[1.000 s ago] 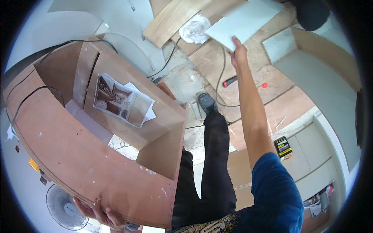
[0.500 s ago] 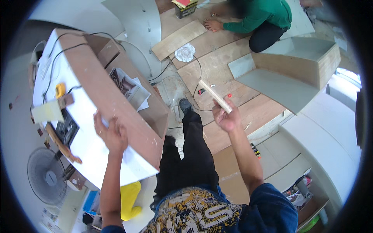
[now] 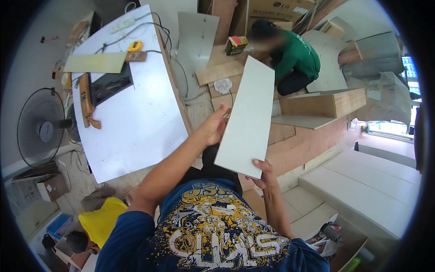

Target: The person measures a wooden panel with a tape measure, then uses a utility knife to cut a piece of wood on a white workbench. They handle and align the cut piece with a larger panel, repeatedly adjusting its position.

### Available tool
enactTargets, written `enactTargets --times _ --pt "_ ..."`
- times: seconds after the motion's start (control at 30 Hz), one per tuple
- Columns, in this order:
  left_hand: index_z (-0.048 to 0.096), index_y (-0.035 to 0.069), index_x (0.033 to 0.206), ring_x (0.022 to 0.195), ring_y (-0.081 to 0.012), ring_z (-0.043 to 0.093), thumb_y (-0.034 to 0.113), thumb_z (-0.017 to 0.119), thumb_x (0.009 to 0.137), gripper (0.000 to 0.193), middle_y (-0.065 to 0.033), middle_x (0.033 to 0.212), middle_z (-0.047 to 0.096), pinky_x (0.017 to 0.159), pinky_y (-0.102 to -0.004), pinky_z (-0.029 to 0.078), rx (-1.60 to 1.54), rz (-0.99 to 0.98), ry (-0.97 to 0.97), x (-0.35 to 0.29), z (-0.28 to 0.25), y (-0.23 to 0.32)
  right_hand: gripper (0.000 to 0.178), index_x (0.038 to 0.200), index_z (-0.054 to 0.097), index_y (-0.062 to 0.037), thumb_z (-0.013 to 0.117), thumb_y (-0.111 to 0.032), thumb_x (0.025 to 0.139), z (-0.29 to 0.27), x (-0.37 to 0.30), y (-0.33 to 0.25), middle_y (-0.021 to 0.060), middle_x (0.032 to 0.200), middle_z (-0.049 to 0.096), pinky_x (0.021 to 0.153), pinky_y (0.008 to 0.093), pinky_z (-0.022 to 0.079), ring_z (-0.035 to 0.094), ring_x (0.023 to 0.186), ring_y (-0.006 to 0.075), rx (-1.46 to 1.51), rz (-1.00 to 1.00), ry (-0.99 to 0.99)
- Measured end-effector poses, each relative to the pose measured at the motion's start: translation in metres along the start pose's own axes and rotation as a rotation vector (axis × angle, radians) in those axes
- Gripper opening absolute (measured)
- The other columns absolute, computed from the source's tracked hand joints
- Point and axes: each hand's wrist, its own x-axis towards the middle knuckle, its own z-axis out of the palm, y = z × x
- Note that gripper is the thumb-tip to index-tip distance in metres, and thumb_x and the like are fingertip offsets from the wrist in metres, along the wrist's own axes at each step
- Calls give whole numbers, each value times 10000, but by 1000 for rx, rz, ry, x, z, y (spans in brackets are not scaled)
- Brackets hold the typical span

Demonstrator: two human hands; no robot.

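In front of my body I hold a long flat white board [image 3: 249,118], tilted with its far end up. My right hand [image 3: 265,174] grips its lower right corner, the thumb lying on the white face. At its left edge my left hand [image 3: 215,125] supports it, thumb up along the side and the fingers partly hidden behind the board. To the left stands a white-topped table [image 3: 136,140]. On it lie a handsaw with a wooden handle [image 3: 86,99], a yellow tape measure [image 3: 135,46], a pale yellow strip [image 3: 95,62] and a dark flat piece [image 3: 111,84].
A co-worker in green [image 3: 297,59] crouches ahead near a dark box [image 3: 236,45]. An open wooden carcass [image 3: 321,104] lies at the right. Someone in yellow [image 3: 104,217] is low at the left, near a fan [image 3: 45,129]. White steps [image 3: 362,186] rise at the right; cords trail off the table.
The board, earlier seen edge-on in my right hand, now shows its white face. My left hand has moved from the table to the board's left edge. My view has tilted up.
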Motion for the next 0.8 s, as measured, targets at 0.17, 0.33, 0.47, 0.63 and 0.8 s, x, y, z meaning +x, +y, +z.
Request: enactTargets --times 0.17,0.33,0.47,0.63,0.8 --pt "484 2 1383 1185 -269 607 153 664 972 473 -185 1234 644 1041 -444 494 484 547 129 -21 -14 -8 674 1457 488 64 711 -323 952 -17 21 16 242 1345 630 1003 493 520 662 1173 358 -556 -85 56" --pt "450 -27 1447 1229 -231 575 129 607 1014 486 -177 1344 610 1061 -356 455 895 794 358 -53 6 1 688 1607 322 -14 505 -390 1061 79 42 25 294 1657 248 1227 560 233 313 1514 437 -1665 -915 337" --pt "370 -41 1545 1374 -241 511 156 590 1037 588 -236 1506 515 1127 -339 411 1128 1037 443 -78 -33 14 673 1649 286 -139 387 -490 1083 142 96 20 225 1715 175 1252 582 132 165 1578 429 -1696 -947 128" --pt "249 102 1652 1195 -316 667 178 592 1028 716 -247 1479 561 1035 -367 506 1533 1068 305 -180 -18 53 820 1668 226 -157 365 -669 1042 127 224 -45 199 1733 120 1235 634 143 148 1575 461 -1541 -759 447" --pt "358 160 1624 994 -356 717 107 590 1016 653 -157 1406 619 882 -400 584 2099 690 677 -327 -41 59 1127 1674 69 -113 458 -847 913 215 211 -39 202 1702 184 1182 704 262 250 1540 426 -227 -347 -206"
